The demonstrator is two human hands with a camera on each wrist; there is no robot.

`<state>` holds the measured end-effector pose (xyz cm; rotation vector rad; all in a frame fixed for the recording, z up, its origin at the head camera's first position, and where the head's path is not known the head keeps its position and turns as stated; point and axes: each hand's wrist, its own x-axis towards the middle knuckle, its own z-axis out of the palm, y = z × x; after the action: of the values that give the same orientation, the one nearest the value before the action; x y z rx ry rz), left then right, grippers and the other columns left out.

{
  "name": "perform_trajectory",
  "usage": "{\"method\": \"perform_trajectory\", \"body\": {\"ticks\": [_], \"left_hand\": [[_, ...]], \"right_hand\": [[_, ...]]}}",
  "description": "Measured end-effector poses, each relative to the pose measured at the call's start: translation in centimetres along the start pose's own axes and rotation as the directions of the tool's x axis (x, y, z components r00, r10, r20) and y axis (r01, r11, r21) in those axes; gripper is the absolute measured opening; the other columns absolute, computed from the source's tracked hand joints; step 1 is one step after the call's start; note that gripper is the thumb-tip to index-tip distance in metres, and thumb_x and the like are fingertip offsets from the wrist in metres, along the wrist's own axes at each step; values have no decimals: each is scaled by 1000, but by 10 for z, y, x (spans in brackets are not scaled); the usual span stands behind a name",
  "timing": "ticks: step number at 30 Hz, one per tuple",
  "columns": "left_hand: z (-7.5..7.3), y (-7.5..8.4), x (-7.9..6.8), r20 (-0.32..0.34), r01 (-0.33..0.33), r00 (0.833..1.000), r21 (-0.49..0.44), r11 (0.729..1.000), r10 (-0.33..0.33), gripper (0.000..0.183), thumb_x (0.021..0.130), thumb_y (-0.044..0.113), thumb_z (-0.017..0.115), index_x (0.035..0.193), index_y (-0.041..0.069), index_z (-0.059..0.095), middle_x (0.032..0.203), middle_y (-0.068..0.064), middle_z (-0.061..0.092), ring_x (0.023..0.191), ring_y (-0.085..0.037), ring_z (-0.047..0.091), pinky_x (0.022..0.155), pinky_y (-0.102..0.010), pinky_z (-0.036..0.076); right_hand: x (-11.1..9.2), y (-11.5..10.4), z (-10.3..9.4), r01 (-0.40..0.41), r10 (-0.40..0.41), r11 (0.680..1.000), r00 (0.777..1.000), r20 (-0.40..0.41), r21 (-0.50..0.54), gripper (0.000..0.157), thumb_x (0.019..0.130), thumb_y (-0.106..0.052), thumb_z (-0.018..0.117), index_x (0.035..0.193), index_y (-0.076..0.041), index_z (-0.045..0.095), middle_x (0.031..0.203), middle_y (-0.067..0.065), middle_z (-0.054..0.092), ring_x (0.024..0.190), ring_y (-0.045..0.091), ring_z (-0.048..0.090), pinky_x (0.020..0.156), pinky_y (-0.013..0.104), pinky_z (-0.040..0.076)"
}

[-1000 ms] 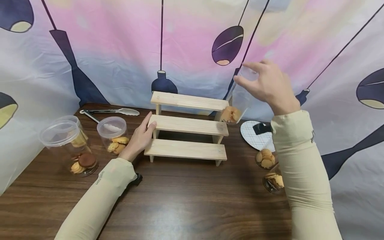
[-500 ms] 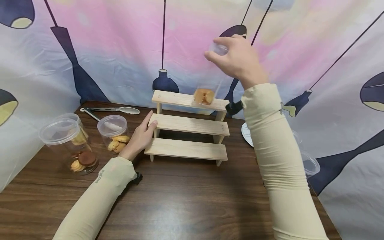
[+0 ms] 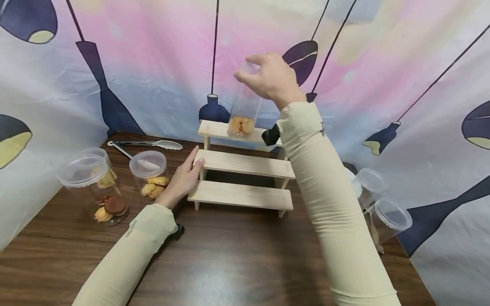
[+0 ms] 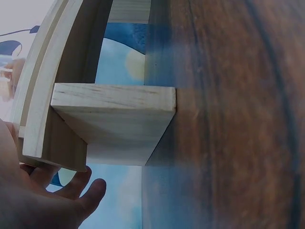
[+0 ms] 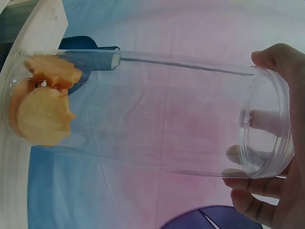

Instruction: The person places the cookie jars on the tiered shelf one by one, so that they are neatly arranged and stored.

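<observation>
Tall clear jar (image 3: 246,100), lid (image 5: 281,114) on, near upright, up at the top shelf (image 3: 215,128), contact hard to tell, golden cookies (image 3: 241,126) bunched at its bottom, right hand (image 3: 273,78) gripping the lid end, pale three-step rack (image 3: 241,195) standing upright, left hand (image 3: 183,176) holding its middle shelf (image 3: 246,163)

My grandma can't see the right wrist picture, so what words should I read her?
A right hand grips the top of a clear jar with golden cookies at its bottom, by a pale wooden shelf. It appears sideways, before a pink and blue cloth.
</observation>
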<state>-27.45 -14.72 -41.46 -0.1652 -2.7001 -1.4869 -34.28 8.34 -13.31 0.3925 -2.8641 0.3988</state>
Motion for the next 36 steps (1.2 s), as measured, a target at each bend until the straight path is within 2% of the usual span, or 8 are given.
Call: {"method": "perform_trajectory", "body": {"ticks": [4,10,21,28,36], "left_hand": [[2,0,-1,-3,-12,1000,2,1000,12,64,102,63,28,159,44,7,163,-13,24,147,-41,25,117,-59,22],[1,1,0,-16,-25,1000,6,1000,25,63,102,62,28,159,44,8,162,-14,26,146,-41,27,117,-59,22],[1,2,1,-1,-24,1000,2,1000,24,63,102,63,28,158,45,6,162,-15,25,146,-42,26,116,-61,23],[3,4,-1,10,-22,1000,-9,1000,22,63,101,64,28,157,47,6,162,-16,25,146,-42,27,116,-61,23],[0,8,-1,-1,-21,1000,7,1000,21,63,102,64,27,158,47,5,162,-16,26,146,-42,27,116,-61,23]], "right_hand": [[4,-3,6,-1,1,1000,1000,14,25,72,86,-74,50,150,-39,45,155,-16,40,146,7,30,114,44,33],[8,-6,8,5,-5,999,1000,13,37,71,87,-71,50,150,-39,45,154,-16,41,144,7,33,112,40,36],[20,-15,10,-23,20,996,999,47,82,70,86,-70,51,149,-39,47,155,-15,41,143,7,35,113,40,35],[23,-13,13,-40,36,996,998,54,77,72,87,-71,50,150,-37,45,156,-14,39,144,8,33,114,38,33],[24,-15,7,-60,53,995,995,88,77,74,86,-72,51,151,-38,42,157,-13,38,143,10,35,114,38,32]]}}
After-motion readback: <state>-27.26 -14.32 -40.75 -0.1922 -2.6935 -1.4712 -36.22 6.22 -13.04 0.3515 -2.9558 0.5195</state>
